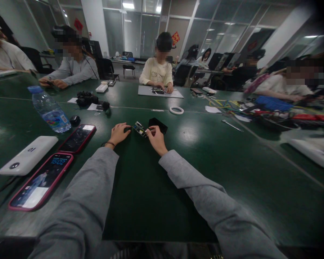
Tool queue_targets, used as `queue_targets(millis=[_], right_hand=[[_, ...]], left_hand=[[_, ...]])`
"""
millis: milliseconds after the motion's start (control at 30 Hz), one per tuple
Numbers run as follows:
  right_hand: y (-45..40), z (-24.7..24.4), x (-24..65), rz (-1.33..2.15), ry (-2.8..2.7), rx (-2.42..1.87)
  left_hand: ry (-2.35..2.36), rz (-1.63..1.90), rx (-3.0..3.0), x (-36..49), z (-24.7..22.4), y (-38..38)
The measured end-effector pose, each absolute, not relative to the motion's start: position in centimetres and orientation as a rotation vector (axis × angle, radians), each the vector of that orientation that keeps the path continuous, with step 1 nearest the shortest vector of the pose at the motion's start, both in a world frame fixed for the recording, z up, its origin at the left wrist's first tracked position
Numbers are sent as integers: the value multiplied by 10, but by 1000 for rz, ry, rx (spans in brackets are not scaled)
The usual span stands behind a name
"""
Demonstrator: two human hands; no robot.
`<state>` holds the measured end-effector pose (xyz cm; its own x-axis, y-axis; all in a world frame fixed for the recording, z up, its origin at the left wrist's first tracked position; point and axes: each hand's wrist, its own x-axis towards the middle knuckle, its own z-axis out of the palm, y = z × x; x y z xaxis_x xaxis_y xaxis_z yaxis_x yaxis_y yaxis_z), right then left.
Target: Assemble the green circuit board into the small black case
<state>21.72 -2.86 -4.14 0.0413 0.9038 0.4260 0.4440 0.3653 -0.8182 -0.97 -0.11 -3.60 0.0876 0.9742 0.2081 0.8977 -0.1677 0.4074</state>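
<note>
A small circuit board (139,129) with pale and yellowish parts lies tilted on the green table, between my two hands. My right hand (156,138) pinches the board's right edge between thumb and fingers. To the left, my left hand (119,133) rests on the table with its fingers loosely spread, its fingertips close to the board but apart from it. Just behind my right hand sits a black box-like housing (159,124), partly hidden by the fingers.
On the left are a water bottle (52,111), a white power bank (28,156) and two phones, one lit (41,181). A tape roll (176,110) lies ahead, a metal wrench-like tool (232,125) to the right, beyond it piled cables (272,111). Co-workers sit around the table.
</note>
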Motion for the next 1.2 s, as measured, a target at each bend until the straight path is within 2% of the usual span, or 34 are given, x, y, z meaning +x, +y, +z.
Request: queue_targets(millis=[100,333,567,733,1000,1200], right_hand=[[-29,-41,217,590,-1583,-1286],[-32,-40,216,281,-1745,-1370],[-44,-34,211,194,-1812,-1287],[-47,-30,209,247,-1833,-1260],[-36,-32,211,553,-1612,-1198],[-38,-34,212,447,-1699,-1226]], left_hand=[[1897,675,2183,-10,-38,0],[1891,674,2180,-10,-36,-2],[1899,669,2172,-9,-35,-2],[1897,682,2183,-10,-38,0],[1909,673,2181,-9,-36,0],[1910,660,2182,-9,-36,0]])
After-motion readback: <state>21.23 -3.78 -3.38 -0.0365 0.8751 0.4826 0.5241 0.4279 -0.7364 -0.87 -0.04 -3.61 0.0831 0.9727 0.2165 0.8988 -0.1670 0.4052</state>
